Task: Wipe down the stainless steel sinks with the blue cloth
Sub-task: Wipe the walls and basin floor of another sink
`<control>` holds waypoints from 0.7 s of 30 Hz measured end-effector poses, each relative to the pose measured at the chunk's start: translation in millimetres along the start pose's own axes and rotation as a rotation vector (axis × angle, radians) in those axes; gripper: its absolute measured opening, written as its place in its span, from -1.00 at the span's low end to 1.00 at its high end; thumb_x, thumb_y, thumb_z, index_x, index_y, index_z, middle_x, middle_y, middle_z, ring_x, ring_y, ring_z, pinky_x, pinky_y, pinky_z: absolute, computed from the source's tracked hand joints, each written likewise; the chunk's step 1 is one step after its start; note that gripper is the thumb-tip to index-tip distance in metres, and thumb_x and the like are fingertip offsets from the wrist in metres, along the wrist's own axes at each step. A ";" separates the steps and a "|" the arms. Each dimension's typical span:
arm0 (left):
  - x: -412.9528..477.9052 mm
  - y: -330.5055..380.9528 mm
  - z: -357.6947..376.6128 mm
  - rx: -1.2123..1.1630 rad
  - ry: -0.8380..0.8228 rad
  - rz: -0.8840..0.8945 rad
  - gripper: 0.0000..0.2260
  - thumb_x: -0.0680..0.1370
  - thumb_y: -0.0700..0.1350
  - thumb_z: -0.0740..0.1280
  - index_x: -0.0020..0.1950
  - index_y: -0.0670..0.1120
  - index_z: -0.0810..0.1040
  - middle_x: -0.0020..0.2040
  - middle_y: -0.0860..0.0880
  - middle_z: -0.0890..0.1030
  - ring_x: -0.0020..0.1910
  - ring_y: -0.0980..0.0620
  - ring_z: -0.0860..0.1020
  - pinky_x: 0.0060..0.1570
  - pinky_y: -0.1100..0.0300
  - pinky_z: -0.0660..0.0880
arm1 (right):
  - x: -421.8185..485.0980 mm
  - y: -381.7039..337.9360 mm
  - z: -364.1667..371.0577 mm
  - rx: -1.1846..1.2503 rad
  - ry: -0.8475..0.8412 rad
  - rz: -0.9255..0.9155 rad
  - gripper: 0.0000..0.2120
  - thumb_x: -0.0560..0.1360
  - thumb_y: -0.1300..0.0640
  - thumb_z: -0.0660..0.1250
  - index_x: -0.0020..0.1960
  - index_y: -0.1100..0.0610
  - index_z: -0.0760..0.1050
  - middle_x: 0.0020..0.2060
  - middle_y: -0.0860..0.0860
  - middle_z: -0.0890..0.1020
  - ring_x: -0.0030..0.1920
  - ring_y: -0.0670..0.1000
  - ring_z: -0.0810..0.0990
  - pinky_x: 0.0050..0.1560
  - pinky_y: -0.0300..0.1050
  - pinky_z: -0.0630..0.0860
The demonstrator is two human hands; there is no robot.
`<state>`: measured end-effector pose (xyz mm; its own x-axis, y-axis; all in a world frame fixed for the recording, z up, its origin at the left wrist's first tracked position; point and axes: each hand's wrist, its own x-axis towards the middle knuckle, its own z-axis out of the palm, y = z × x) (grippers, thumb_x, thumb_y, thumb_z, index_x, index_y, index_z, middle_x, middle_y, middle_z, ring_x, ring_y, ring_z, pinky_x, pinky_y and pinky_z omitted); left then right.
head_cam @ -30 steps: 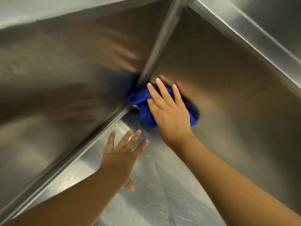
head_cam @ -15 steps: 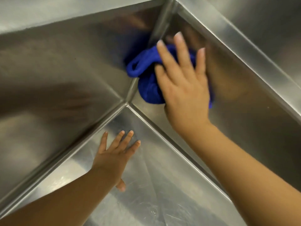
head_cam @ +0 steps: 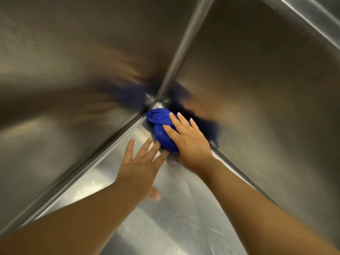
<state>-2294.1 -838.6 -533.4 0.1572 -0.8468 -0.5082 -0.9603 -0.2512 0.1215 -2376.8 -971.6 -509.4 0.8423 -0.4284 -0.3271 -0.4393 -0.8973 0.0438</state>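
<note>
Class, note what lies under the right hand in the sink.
A bunched blue cloth lies under the right hand, pressed into a bottom corner of the stainless steel sink. The steel beneath it and the thumb are hidden.

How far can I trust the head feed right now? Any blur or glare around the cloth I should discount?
Head view: the blue cloth, right hand and left hand read fairly sharp. Head view: the sink walls carry streaky blue and skin-toned reflections beside the corner, which are not real objects. Head view: pale glare patches wash the sink floor, though its scratches show.
</note>
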 end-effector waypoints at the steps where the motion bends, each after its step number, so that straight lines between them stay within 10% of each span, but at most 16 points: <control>1: -4.3 -1.2 1.4 -0.004 0.000 -0.017 0.02 0.43 0.36 0.28 0.50 0.04 -0.43 0.54 -0.02 -0.38 0.51 -0.04 -0.36 0.35 -0.22 -0.42 | 0.6 0.4 0.4 0.068 0.014 0.020 -0.35 0.55 0.21 0.24 0.56 0.02 0.06 0.57 0.02 -0.09 0.56 0.06 -0.13 0.49 -0.06 -0.24; 8: -17.0 -26.8 -13.7 0.061 -0.012 -0.043 -0.03 0.48 0.35 0.22 0.51 0.00 -0.43 0.52 -0.04 -0.41 0.52 -0.02 -0.35 0.29 -0.18 -0.50 | -87.4 3.0 37.0 0.412 0.120 0.608 -0.25 0.27 0.36 0.34 0.46 0.11 0.34 0.43 0.11 0.36 0.34 0.22 0.38 0.32 -0.01 0.34; 13: -28.3 -41.5 -9.6 0.068 -0.003 -0.061 -0.01 0.46 0.39 0.17 0.37 -0.03 -0.55 0.46 0.01 -0.48 0.46 0.03 -0.42 0.23 0.00 -0.59 | -94.1 -15.9 29.5 0.371 -0.128 0.908 -0.32 0.47 0.06 0.28 0.53 0.00 0.08 0.41 0.06 0.18 0.34 0.14 0.24 0.31 -0.03 0.26; 21: -37.3 -39.3 0.9 0.211 -0.094 -0.083 0.02 0.42 0.47 0.06 0.44 -0.13 -0.49 0.53 -0.12 -0.38 0.50 -0.03 -0.39 0.16 -0.05 -0.59 | -0.6 -80.6 10.3 0.422 0.131 0.343 -0.44 0.56 -0.06 0.18 0.52 -0.01 0.13 0.47 0.05 0.12 0.37 0.14 0.17 0.34 0.03 0.18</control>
<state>-2262.4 -796.7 -520.0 0.2251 -0.7775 -0.5872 -0.9734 -0.2062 -0.1001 -2345.1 -897.9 -522.4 0.6488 -0.7221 -0.2399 -0.7595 -0.5949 -0.2634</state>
